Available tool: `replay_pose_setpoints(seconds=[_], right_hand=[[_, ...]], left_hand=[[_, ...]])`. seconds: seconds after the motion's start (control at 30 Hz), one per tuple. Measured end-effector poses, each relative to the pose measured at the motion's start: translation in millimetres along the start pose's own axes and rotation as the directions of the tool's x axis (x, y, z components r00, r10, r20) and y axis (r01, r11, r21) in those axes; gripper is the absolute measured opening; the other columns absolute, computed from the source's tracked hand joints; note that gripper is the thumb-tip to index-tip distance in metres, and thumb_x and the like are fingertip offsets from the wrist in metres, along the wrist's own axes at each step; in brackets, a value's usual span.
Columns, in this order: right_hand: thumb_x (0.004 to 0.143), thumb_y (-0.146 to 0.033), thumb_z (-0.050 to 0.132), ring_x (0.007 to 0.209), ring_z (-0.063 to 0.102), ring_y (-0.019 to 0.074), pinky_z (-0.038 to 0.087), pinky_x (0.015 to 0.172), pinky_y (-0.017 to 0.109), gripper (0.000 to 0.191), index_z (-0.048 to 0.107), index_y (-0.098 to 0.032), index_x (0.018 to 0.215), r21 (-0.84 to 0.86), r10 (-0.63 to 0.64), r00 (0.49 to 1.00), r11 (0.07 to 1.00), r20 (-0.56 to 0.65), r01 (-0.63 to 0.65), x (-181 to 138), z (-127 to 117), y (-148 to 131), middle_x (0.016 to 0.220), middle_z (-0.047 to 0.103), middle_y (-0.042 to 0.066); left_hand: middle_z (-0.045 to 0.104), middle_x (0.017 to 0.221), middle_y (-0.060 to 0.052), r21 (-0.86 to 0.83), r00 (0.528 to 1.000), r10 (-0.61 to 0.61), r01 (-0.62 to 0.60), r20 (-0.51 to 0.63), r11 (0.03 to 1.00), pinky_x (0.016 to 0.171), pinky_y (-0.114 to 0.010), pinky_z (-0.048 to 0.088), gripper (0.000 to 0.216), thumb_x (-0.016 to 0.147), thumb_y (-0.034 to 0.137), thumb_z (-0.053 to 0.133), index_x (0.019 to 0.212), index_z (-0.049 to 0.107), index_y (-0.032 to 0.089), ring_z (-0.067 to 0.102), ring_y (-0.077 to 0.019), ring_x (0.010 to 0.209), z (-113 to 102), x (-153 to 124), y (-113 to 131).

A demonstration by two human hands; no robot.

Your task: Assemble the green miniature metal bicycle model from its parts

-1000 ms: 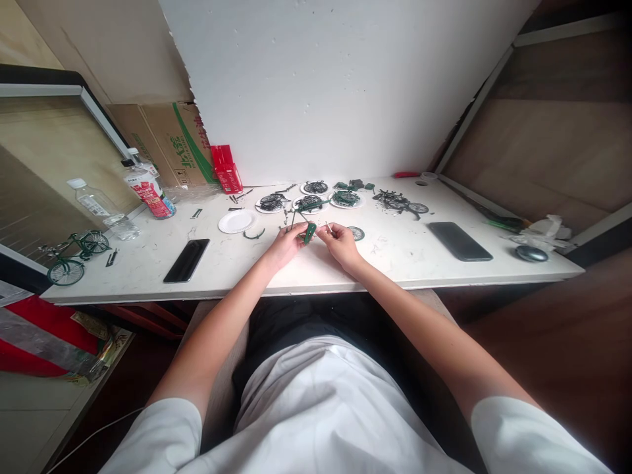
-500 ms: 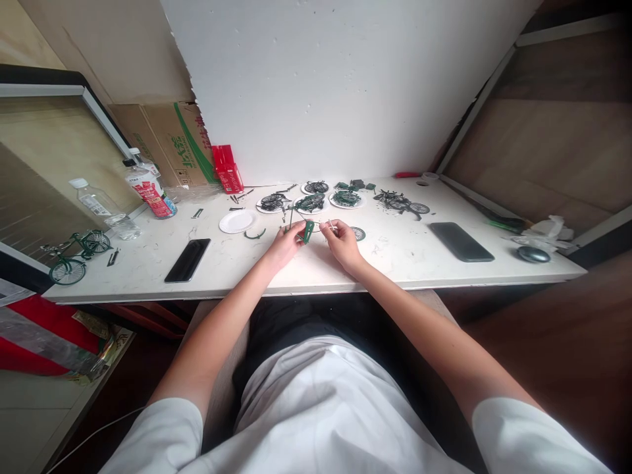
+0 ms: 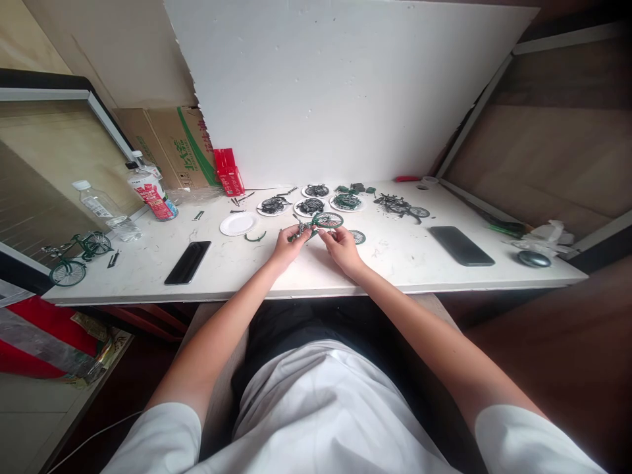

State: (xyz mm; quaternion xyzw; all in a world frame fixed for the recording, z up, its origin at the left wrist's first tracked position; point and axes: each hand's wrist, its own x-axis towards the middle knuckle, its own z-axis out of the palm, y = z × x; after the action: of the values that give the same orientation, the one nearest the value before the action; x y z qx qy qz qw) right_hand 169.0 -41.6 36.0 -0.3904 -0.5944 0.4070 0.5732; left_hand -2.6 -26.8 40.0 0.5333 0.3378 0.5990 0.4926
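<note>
- Both forearms reach from the lap over the near edge of the worktop, apparently braced there for fine work.
- Left hand: fingers closed, pinching the left end of the half-built model bicycle. This looks like the steadying grip.
- Right hand: fingertips pinched on the same piece just below its green wheel. Whether they also hold a small part, I cannot tell.
- The half-built model bicycle sits between the two hands, low over the worktop at centre, with its wheel toward 1 o'clock.
- A loose wheel lies just beside the right hand at 2 o'clock. A curved green guard lies at 10 o'clock from the left hand. Both are probably kept within easy reach.
- A black phone lies at 9 o'clock and a second phone at 3 o'clock, both well apart from the hands.
- At 12 o'clock are paper plates of dark parts, seemingly sorted by kind. An empty plate is at 10 o'clock.
- A tangle of parts lies at 1 o'clock.
- Far left, at 9 o'clock, a finished model bicycle stands, with bottles behind it.
- Nothing stands between the hands and the plates.
- A red box and a white board close off the far edge.
</note>
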Motion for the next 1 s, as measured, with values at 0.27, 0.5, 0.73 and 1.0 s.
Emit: replay_pose_setpoints(seconds=[0.27,0.5,0.73,1.0], right_hand=[[0.086,-0.072,0.074,0.059,0.035,0.0136,0.030,0.054,0.030,0.055,0.072,-0.021,0.107,0.003,0.011,1.000,1.000,0.003,-0.011,-0.1,0.2,-0.7,0.067,0.048,-0.004],[0.086,-0.078,0.072,0.057,0.034,0.0133,0.027,0.054,0.030,0.056,0.067,-0.023,0.099,-0.029,0.019,0.998,0.999,0.062,-0.017,-1.8,0.1,-0.8,0.062,0.043,-0.005],[0.089,-0.072,0.072,0.060,0.036,0.0131,0.028,0.059,0.030,0.051,0.071,-0.021,0.096,-0.109,-0.057,0.997,0.992,0.045,0.062,-1.3,0.3,-0.8,0.067,0.048,-0.003],[0.090,-0.076,0.067,0.064,0.038,0.0142,0.030,0.060,0.030,0.055,0.068,-0.021,0.090,-0.177,-0.061,0.995,0.981,0.081,0.074,-2.1,1.3,1.7,0.070,0.054,-0.001]], left_hand=[[0.081,0.103,-0.006,-0.032,1.000,-0.013,0.014,0.002,0.999,0.097,-0.034,0.048,0.025,0.076,0.041,0.092,0.093,0.085,0.023,0.068,-0.0267,0.115,0.3,0.0,-0.3],[0.081,0.109,-0.010,-0.131,0.994,-0.095,0.102,0.056,0.986,0.097,-0.034,0.048,0.033,0.076,0.044,0.091,0.098,0.085,0.021,0.070,-0.0249,0.111,-3.5,3.0,-3.5],[0.081,0.105,-0.010,-0.287,0.967,-0.234,0.254,0.103,0.923,0.090,-0.033,0.049,0.028,0.074,0.035,0.091,0.095,0.083,0.018,0.071,-0.0226,0.105,-3.3,5.0,4.8],[0.079,0.099,-0.010,-0.378,0.957,-0.247,0.287,0.151,0.880,0.094,-0.033,0.050,0.024,0.078,0.028,0.087,0.096,0.080,0.013,0.071,-0.0218,0.105,-2.5,6.8,6.7]])
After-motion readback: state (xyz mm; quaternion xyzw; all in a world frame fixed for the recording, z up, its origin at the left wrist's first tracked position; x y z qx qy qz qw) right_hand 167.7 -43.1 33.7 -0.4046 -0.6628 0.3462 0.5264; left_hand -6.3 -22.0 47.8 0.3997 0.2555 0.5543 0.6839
